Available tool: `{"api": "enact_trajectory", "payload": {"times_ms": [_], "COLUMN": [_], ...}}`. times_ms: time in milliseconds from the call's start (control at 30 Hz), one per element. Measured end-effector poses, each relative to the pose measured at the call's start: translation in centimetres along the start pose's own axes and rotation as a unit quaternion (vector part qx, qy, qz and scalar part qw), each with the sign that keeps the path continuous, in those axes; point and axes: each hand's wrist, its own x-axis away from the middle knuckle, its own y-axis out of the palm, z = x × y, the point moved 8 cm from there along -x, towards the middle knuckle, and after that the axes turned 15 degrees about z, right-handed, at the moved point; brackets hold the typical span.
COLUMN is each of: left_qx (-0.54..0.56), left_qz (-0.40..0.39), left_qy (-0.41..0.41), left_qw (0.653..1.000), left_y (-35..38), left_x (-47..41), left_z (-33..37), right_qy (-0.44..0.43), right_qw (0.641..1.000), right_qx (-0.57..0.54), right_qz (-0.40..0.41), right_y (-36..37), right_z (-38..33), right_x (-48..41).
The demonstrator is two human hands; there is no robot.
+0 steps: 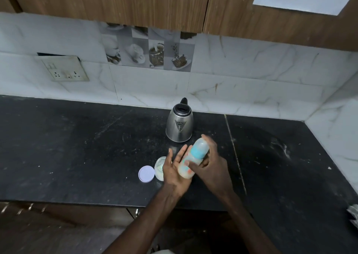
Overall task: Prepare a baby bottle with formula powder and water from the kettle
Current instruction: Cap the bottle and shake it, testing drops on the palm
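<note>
A capped baby bottle (196, 152) with a teal collar and pale contents is tilted above the counter, cap end up and to the right. My left hand (173, 171) lies flat against its lower end, fingers straight. My right hand (215, 166) wraps the bottle from the right, with its thumb across the front and its fingers behind the cap. The steel kettle (179, 125) stands just behind my hands, lid open and spout facing me. A small open formula jar (160, 167) sits left of my left hand, partly hidden by it. Its lilac lid (146, 173) lies beside it.
The black stone counter (77, 147) runs left and right, meeting tiled walls at the back and right. A wall socket (65, 69) is at the back left. Wooden cabinets hang overhead. A crumpled light object (353, 214) sits at the right edge.
</note>
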Motion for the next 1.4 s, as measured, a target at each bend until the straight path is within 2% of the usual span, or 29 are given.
{"api": "enact_trajectory", "payload": {"times_ms": [33, 67, 133, 167, 200, 300, 333, 367, 433, 467, 500, 600, 667, 733, 767, 800, 900, 933, 1033, 1067, 1100, 1167, 1200, 1267, 1333, 1367, 1400], "left_qx": [0.002, -0.003, -0.021, -0.025, -0.020, 0.010, 0.013, 0.007, -0.018, -0.022, -0.019, -0.005, -0.013, -0.039, -0.043, -0.037, -0.009, -0.008, -0.034, -0.032, -0.018, 0.005, 0.006, -0.013, -0.035, -0.029, -0.016], "left_qz": [0.001, 0.007, 0.019, 0.019, 0.015, -0.002, -0.005, -0.003, 0.011, 0.012, 0.010, 0.001, 0.003, 0.013, 0.014, 0.014, -0.007, -0.010, -0.005, -0.003, -0.002, -0.005, -0.004, -0.004, -0.002, 0.001, 0.001], "left_qy": [-0.001, 0.003, 0.015, 0.018, 0.017, -0.003, -0.004, -0.002, 0.009, 0.009, 0.004, -0.026, -0.020, -0.004, 0.000, -0.001, -0.024, -0.020, 0.009, 0.010, 0.003, -0.014, -0.016, -0.005, 0.006, 0.005, 0.001], "left_qw": [1.000, 1.000, 0.999, 0.999, 1.000, 1.000, 1.000, 1.000, 1.000, 1.000, 1.000, 1.000, 1.000, 0.999, 0.999, 0.999, 1.000, 1.000, 0.999, 0.999, 1.000, 1.000, 1.000, 1.000, 0.999, 1.000, 1.000], "left_y": [0.0, -0.1, -0.1, -0.1, -0.1, 0.3, 0.4, 0.4, 0.6, 0.5, 0.5, 0.9, 0.9, 0.8, 0.6, 0.5, 0.6, 0.8, 1.2, 1.1, 1.0, 0.9, 0.7, 0.7, 0.5, 0.3, 0.1], "left_x": [0.0, -0.2, -0.1, -0.1, -0.2, -0.3, -0.5, -0.7, -0.7, -0.8, -0.8, -0.6, -1.1, -1.4, -1.7, -1.7, -1.6, -1.5, -1.5, -1.5, -1.4, -1.3, -1.3, -1.7, -1.8, -2.0, -2.0], "left_z": [0.0, 0.0, 0.1, 0.1, 0.1, -0.2, -0.3, -0.4, -0.5, -0.7, -1.0, -1.6, -1.7, -1.5, -1.4, -1.3, -1.3, -1.2, -0.4, -0.3, -0.2, -0.3, -0.3, 0.0, 0.5, 0.6, 0.6], "right_qy": [-0.018, -0.015, 0.055, 0.080, 0.087, 0.055, 0.047, 0.060, 0.111, 0.116, 0.107, 0.063, 0.078, 0.120, 0.120, 0.117, 0.101, 0.102, 0.151, 0.146, 0.136, 0.109, 0.104, 0.124, 0.147, 0.138, 0.126], "right_qw": [1.000, 0.998, 0.979, 0.966, 0.965, 0.995, 0.996, 0.992, 0.963, 0.954, 0.958, 0.993, 0.985, 0.948, 0.941, 0.948, 0.988, 0.987, 0.943, 0.941, 0.952, 0.984, 0.987, 0.971, 0.932, 0.933, 0.951], "right_qx": [0.023, 0.014, -0.086, -0.118, -0.122, -0.020, -0.003, -0.017, -0.116, -0.137, -0.127, -0.024, -0.044, -0.139, -0.153, -0.142, -0.051, -0.040, -0.135, -0.143, -0.126, -0.056, -0.041, -0.076, -0.161, -0.164, -0.132], "right_qz": [0.008, 0.051, 0.179, 0.214, 0.216, 0.079, 0.079, 0.111, 0.218, 0.241, 0.235, 0.098, 0.146, 0.259, 0.276, 0.261, 0.108, 0.116, 0.263, 0.270, 0.244, 0.130, 0.113, 0.190, 0.288, 0.288, 0.249], "right_y": [-0.3, -1.2, -3.5, -4.0, -3.8, -0.7, -0.7, -1.4, -3.3, -3.7, -3.4, -0.7, -1.9, -4.2, -4.5, -4.1, -0.8, -0.9, -3.3, -3.3, -2.6, -0.1, 0.2, -1.5, -3.2, -3.0, -1.9], "right_z": [-0.1, -0.2, 0.4, 0.8, 0.7, 0.9, 1.0, 1.3, 1.5, 1.4, 1.0, 0.5, 0.8, 1.2, 1.4, 1.2, 1.6, 1.8, 2.2, 1.9, 1.5, 1.2, 1.1, 1.3, 1.6, 1.3, 1.1], "right_x": [-0.3, -1.0, -1.8, -1.6, -1.3, 0.2, 0.5, 0.3, 0.1, 0.1, 0.2, 0.9, 0.4, 0.1, 0.1, 0.1, 0.8, 0.8, 0.3, 0.2, 0.1, 0.3, 0.3, -0.3, -0.7, -0.8, -0.9]}}
